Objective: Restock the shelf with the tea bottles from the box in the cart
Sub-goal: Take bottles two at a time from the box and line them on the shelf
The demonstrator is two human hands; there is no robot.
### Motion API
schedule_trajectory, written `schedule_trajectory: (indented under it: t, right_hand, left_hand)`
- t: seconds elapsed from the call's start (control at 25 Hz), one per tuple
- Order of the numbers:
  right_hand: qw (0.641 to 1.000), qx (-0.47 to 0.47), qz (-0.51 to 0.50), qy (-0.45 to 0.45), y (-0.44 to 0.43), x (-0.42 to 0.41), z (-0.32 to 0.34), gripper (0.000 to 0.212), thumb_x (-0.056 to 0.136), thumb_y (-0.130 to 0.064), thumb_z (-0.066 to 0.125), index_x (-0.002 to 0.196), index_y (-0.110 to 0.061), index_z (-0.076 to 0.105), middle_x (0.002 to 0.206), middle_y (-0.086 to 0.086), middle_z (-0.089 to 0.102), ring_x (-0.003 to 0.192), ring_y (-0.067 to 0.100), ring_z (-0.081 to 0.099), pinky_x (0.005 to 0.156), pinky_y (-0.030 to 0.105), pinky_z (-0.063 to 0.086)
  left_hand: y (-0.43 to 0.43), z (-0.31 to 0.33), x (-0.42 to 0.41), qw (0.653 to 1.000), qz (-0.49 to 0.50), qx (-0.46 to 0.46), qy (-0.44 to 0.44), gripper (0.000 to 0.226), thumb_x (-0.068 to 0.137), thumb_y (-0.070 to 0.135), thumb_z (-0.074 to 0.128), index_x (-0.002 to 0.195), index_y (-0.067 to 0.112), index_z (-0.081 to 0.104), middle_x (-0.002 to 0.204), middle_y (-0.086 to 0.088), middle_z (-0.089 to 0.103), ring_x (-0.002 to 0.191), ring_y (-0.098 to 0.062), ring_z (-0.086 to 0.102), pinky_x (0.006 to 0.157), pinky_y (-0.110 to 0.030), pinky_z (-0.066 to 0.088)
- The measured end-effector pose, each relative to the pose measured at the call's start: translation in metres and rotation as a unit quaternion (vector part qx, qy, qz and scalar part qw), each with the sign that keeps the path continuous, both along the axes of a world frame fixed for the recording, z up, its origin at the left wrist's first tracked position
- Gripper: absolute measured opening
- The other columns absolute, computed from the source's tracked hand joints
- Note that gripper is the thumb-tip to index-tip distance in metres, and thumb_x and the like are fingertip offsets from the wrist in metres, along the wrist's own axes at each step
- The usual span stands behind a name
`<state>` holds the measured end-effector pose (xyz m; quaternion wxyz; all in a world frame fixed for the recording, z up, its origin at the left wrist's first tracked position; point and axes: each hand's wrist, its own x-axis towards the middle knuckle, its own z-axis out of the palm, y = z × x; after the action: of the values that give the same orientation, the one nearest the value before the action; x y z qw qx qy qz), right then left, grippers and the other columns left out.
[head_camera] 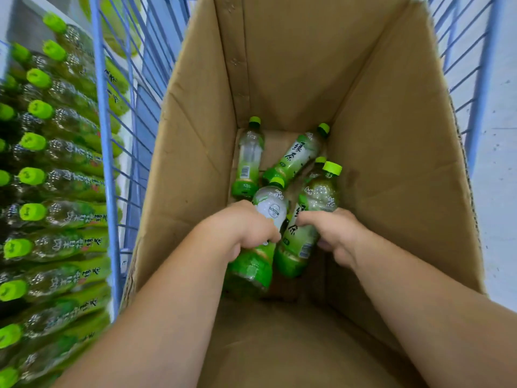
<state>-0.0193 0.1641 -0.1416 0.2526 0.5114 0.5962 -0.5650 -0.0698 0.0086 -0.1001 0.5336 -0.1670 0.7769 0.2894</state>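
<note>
A tall cardboard box (391, 135) stands inside a blue wire cart (103, 135). Both my arms reach down into it. My left hand (246, 228) grips a green-capped tea bottle (257, 261) around its middle. Beside it, my right hand (333, 233) grips a second tea bottle (316, 200) with its cap pointing up. Two more tea bottles lie on the box floor beyond, one at the left (247, 161), one slanted (296, 155). A further cap (320, 160) peeks out behind the right bottle. The shelf (16, 12) at the left holds rows of the same bottles (56, 177).
The box walls rise high around my forearms, leaving a narrow shaft. The cart's wire sides (472, 79) flank the box on both sides. Pale floor (500, 191) shows at the right.
</note>
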Motion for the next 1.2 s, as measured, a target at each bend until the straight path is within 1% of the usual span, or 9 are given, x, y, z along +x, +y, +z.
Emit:
schedule_trajectory:
  t: [0.12,0.28,0.4,0.52,0.6,0.64,0.72,1.08,1.2]
  right_hand:
    - [0.999,-0.03,0.012,0.024,-0.002,-0.014,0.026,0.024,0.074,0.0,0.073,0.091,-0.015,0.069,0.091,0.005,0.075,0.076,0.019,0.065,0.075,0.028,0.048]
    - [0.991,-0.057,0.071,0.099,0.003,-0.018,0.07,0.033,0.073,0.002,0.072,0.103,-0.011,0.071,0.092,0.005,0.078,0.073,0.016,0.072,0.063,0.026,0.051]
    - [0.976,-0.1,0.096,0.168,0.009,-0.012,0.106,0.032,0.079,0.008,0.068,0.105,-0.01,0.072,0.097,0.006,0.079,0.083,0.017,0.073,0.069,0.027,0.051]
    - [0.961,-0.154,0.077,0.217,0.007,0.001,0.138,0.029,0.079,-0.001,0.068,0.107,-0.009,0.071,0.102,0.01,0.078,0.087,0.019,0.075,0.067,0.026,0.057]
    - [0.956,-0.181,0.059,0.225,0.0,0.011,0.155,0.041,0.078,-0.012,0.068,0.118,-0.005,0.068,0.11,0.022,0.074,0.095,0.032,0.074,0.077,0.045,0.064]
    - [0.957,-0.182,0.049,0.222,-0.005,0.016,0.161,0.047,0.076,-0.018,0.067,0.121,-0.006,0.066,0.114,0.026,0.072,0.101,0.039,0.072,0.085,0.057,0.061]
    - [0.959,-0.167,0.045,0.224,-0.014,0.022,0.177,0.051,0.075,-0.023,0.066,0.124,-0.009,0.066,0.118,0.025,0.071,0.108,0.045,0.069,0.094,0.064,0.054]
    - [0.963,-0.15,0.077,0.209,-0.07,0.059,0.288,0.029,0.092,-0.016,0.064,0.119,-0.007,0.067,0.102,0.02,0.074,0.081,0.031,0.073,0.075,0.051,0.061]
    - [0.961,-0.137,0.126,0.205,-0.083,0.073,0.318,0.019,0.092,-0.017,0.066,0.111,-0.012,0.068,0.095,0.016,0.073,0.077,0.029,0.073,0.069,0.048,0.063]
  left_hand:
    - [-0.009,0.035,0.012,0.993,0.099,0.058,0.021,0.033,0.076,0.028,0.081,0.101,0.012,0.066,0.098,-0.012,0.073,0.093,-0.032,0.071,0.089,-0.05,0.059]
    - [-0.027,0.079,0.03,0.959,0.197,0.198,0.041,0.059,0.065,0.045,0.077,0.117,0.02,0.066,0.103,-0.008,0.076,0.095,-0.029,0.075,0.088,-0.057,0.059]
    - [-0.04,0.112,0.041,0.916,0.289,0.275,0.051,0.048,0.07,0.03,0.083,0.114,0.018,0.07,0.102,-0.012,0.077,0.092,-0.029,0.075,0.084,-0.053,0.06]
    - [-0.049,0.145,0.052,0.869,0.369,0.327,0.052,0.04,0.057,0.017,0.086,0.096,0.014,0.078,0.087,-0.014,0.078,0.07,-0.026,0.075,0.06,-0.041,0.06]
    - [-0.057,0.16,0.057,0.851,0.392,0.343,0.065,0.037,0.057,0.021,0.084,0.093,0.013,0.079,0.082,-0.013,0.077,0.064,-0.023,0.074,0.051,-0.033,0.056]
    - [-0.063,0.165,0.058,0.848,0.392,0.35,0.072,0.043,0.056,0.021,0.085,0.097,0.011,0.078,0.083,-0.014,0.077,0.065,-0.022,0.074,0.051,-0.032,0.056]
    - [-0.072,0.173,0.061,0.847,0.392,0.349,0.083,0.05,0.057,0.017,0.085,0.105,0.01,0.074,0.088,-0.019,0.077,0.071,-0.024,0.076,0.052,-0.035,0.059]
    - [-0.127,0.229,0.11,0.816,0.441,0.324,0.187,0.03,0.079,0.006,0.079,0.106,0.014,0.068,0.105,-0.027,0.073,0.084,-0.034,0.074,0.072,-0.056,0.061]
    - [-0.138,0.251,0.143,0.813,0.453,0.298,0.213,0.025,0.085,0.002,0.073,0.106,0.013,0.067,0.093,-0.017,0.076,0.08,-0.03,0.075,0.067,-0.047,0.062]
